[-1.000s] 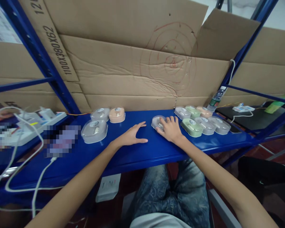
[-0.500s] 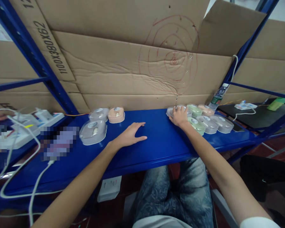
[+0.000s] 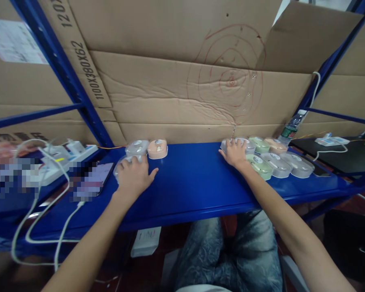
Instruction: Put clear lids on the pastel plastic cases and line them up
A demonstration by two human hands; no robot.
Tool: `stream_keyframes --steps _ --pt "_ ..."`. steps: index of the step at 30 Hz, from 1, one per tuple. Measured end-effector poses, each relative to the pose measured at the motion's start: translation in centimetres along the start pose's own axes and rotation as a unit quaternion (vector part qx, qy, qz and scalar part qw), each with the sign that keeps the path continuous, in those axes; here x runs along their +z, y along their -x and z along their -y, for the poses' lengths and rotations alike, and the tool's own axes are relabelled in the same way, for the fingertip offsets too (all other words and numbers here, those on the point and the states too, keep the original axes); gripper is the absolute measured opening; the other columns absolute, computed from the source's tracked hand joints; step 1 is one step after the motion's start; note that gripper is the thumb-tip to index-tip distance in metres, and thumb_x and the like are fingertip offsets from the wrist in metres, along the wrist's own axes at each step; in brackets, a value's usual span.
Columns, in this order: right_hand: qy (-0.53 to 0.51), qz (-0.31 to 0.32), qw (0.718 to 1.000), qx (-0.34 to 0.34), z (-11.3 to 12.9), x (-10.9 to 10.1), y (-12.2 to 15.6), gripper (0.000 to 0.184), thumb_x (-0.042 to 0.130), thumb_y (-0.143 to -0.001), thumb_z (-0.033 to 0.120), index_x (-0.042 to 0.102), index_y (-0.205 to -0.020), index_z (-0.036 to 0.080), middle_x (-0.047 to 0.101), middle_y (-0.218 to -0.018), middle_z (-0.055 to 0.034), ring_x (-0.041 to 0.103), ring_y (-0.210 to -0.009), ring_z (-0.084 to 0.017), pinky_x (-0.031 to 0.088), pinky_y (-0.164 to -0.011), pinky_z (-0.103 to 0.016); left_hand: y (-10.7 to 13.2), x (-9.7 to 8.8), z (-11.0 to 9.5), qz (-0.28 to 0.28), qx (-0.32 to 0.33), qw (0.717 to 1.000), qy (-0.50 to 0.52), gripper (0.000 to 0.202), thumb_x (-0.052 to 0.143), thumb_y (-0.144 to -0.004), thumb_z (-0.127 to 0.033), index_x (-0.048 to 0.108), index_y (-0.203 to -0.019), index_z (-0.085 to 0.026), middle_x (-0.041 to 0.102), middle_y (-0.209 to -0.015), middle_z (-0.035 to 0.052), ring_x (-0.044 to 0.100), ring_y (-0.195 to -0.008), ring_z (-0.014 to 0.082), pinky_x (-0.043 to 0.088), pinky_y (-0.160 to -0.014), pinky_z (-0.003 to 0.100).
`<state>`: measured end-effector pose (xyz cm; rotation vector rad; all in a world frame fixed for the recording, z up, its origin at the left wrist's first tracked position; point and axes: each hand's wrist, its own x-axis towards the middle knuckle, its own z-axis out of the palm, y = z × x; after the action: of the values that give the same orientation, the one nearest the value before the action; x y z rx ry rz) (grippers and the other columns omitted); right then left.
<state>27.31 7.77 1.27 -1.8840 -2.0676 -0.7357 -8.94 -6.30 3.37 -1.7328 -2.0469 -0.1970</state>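
At ten o'clock the left hand covers a clear box, seemingly fetching; lifting calls for a sure hold. The right hand covers a second box at one o'clock; neither grip's closure can be told.

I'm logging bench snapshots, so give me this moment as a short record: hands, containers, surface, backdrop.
Left hand: fingers over a translucent container, thumb spread
Right hand: fingers over the leftmost container at right
Also at left: peach container, rear translucent container
Also at right: two green containers, another peach container
Surface: blue shelf
Backdrop: cardboard with red rings
Right rear: bottle
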Motion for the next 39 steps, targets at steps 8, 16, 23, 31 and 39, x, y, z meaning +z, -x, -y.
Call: stream_keyframes --steps 8,16,23,31,39 --pt "-0.223 0.011 0.960 -0.168 4.0 -3.2 4.2 0.074 0.044 -0.105 0.061 0.043 -0.160 0.012 0.046 -0.161 -0.0241 0.037 -0.152 -0.042 0.025 -0.125 -0.062 2.8 -0.4 -2.8 -0.056 0.170 0.974 0.137 0.044 0.054 -0.099 -0.027 0.057 -0.141 -0.013 0.061 -0.135 0.0246 0.054 -0.127 0.0470 0.051 -0.097 0.060" --pt "-0.488 0.067 0.823 -0.281 5.5 -2.4 6.0 0.109 0.086 -0.070 0.071 0.043 -0.158 0.023 0.055 -0.152 -0.0170 0.052 -0.142 -0.036 0.042 -0.119 -0.054 -0.4 0.1 -6.1 0.018 0.360 0.824 0.437 0.076 0.069 -0.095 -0.046 0.036 -0.161 -0.029 0.046 -0.158 0.0111 0.047 -0.147 0.0319 0.040 -0.124 0.047" --pt "-0.490 0.040 0.838 -0.237 5.2 -2.8 6.8 0.094 0.085 -0.074 0.068 0.053 -0.148 0.019 0.062 -0.141 -0.0173 0.060 -0.131 -0.035 0.047 -0.113 -0.054 -1.6 3.1 -6.2 0.121 0.294 0.819 0.477 0.111 0.085 -0.077 -0.059 0.027 -0.166 -0.028 0.046 -0.162 0.0157 0.046 -0.149 0.0394 0.036 -0.123 0.055" --pt "-0.555 -0.021 0.823 -0.119 4.7 -2.1 5.5 0.073 0.073 -0.085 0.069 0.064 -0.140 0.023 0.070 -0.130 -0.0118 0.068 -0.117 -0.028 0.052 -0.106 -0.045 -2.1 3.1 -5.4 0.171 0.261 0.805 0.504 0.123 0.089 -0.071 -0.056 0.020 -0.168 -0.026 0.054 -0.153 0.0158 0.052 -0.142 0.0372 0.038 -0.119 0.053" --pt "-0.272 0.015 0.961 0.042 2.3 0.0 4.2 0.083 0.052 -0.099 0.069 0.049 -0.152 0.006 0.059 -0.139 -0.0270 0.050 -0.140 -0.040 0.040 -0.117 -0.049 -3.1 1.4 -5.4 0.181 0.358 0.806 0.436 0.083 0.085 -0.075 -0.056 0.055 -0.147 -0.028 0.062 -0.139 0.0085 0.053 -0.130 0.0362 0.043 -0.113 0.051"
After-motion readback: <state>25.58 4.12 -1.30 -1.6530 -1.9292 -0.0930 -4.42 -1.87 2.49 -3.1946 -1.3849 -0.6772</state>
